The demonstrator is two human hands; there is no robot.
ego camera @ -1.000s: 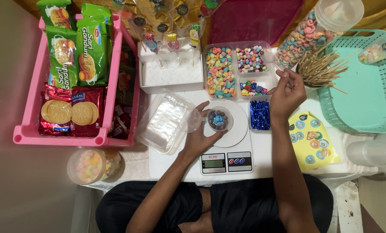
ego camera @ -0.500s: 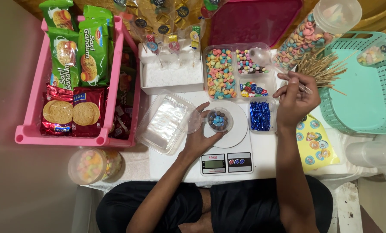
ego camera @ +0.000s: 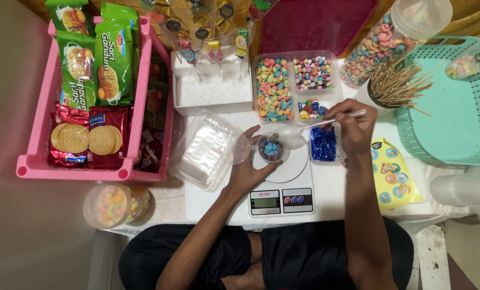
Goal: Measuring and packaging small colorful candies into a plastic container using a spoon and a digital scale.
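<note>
Two bare hands worked over a white digital kitchen scale [ego camera: 283,188] set at the near edge of the white table [ego camera: 334,196]. The left hand [ego camera: 249,167] curled around a small clear round cup [ego camera: 271,149] standing on the scale's round platform, thumb on one side and fingers on the other, which would have steadied the light cup. That cup held blue and brown candies, and its clear hinged lid [ego camera: 240,150] lay flipped open to the left, out of the way of the opening. The right hand [ego camera: 354,128] pinched the handle of a clear plastic spoon [ego camera: 314,126], thumb and fingers closed on it, with the bowl tilted down just right of the cup's rim; whether the bowl carried anything could not be told.

Behind the scale stood a clear divided tray [ego camera: 295,86] with pastel candies in separate compartments, within easy reach of the spooning hand. A tub of blue foil strips [ego camera: 323,143] sat just beside the scale on the right, under the spoon's handle. A yellow sticker sheet [ego camera: 388,174] lay farther right. An open clear box of cellophane bags [ego camera: 203,150] sat to the left, and a pink basket [ego camera: 33,145] of biscuit packets stood well apart at the far left.
</note>
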